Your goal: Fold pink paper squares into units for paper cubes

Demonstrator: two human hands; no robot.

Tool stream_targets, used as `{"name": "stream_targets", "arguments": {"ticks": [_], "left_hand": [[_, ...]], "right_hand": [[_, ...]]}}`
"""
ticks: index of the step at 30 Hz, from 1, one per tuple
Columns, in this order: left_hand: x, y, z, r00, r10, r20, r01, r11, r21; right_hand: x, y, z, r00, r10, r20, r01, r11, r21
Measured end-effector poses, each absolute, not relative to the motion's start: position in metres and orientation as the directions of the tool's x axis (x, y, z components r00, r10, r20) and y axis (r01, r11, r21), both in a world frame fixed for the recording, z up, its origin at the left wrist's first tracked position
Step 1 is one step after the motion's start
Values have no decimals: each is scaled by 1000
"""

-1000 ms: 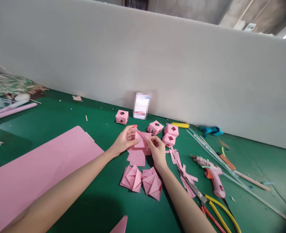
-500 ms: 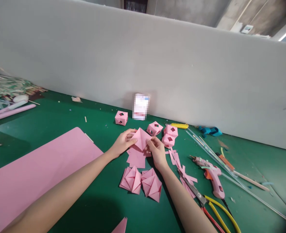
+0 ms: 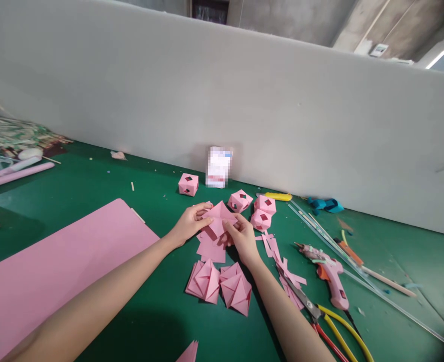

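A piece of folded pink paper [image 3: 218, 217] is held between both hands above the green table. My left hand [image 3: 192, 221] pinches its left edge with the thumb on top. On the other edge, my right hand [image 3: 242, 235] grips it between thumb and fingers. Flat pink paper squares [image 3: 211, 250] lie just beneath. Closer to me rest two piles of folded pink pieces, a left pile [image 3: 203, 282] and a right pile [image 3: 237, 289]. Beyond the hands stand several pink paper cubes with diamond-shaped holes, one of them [image 3: 188, 185] apart on the left.
A large pink sheet [image 3: 71, 261] covers the left side. To the right lie pink paper strips [image 3: 278, 256], scissors [image 3: 312, 306], a pink glue gun [image 3: 331, 276], clear glue sticks [image 3: 320, 234] and a yellow cutter [image 3: 278, 196]. A grey partition [image 3: 222, 90] rises behind.
The paper in my hands has changed shape: its upright pointed face now shows a crosswise fold, opened out wider. My right thumb has shifted slightly inward and down.
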State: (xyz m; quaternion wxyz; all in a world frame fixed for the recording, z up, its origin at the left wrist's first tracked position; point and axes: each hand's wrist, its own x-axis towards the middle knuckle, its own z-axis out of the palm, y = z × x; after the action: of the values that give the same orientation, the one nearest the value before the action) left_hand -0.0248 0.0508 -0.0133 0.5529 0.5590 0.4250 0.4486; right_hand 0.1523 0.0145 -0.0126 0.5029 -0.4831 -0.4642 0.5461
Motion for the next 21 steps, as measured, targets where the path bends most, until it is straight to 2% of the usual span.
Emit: {"name": "stream_targets", "arguments": {"ticks": [4, 8, 13, 16, 21], "left_hand": [[-26, 51, -10, 243, 970, 2, -94, 22, 995], [-26, 49, -7, 217, 976, -1, -142, 33, 989], [-24, 43, -6, 271, 956, 113, -55, -102, 993], [-23, 41, -8, 242, 954, 178, 31, -191, 981], [-22, 42, -12, 168, 970, 178, 80, -194, 978]], "right_hand": [[157, 17, -12, -59, 995, -84, -250, -97, -964], [160, 18, -9, -70, 985, -156, -306, -170, -937], [162, 18, -7, -92, 980, -176, -314, -196, -929], [163, 19, -9, -121, 976, -183, -296, -212, -931], [165, 19, -9, -157, 971, -182, -276, -220, -936]]}}
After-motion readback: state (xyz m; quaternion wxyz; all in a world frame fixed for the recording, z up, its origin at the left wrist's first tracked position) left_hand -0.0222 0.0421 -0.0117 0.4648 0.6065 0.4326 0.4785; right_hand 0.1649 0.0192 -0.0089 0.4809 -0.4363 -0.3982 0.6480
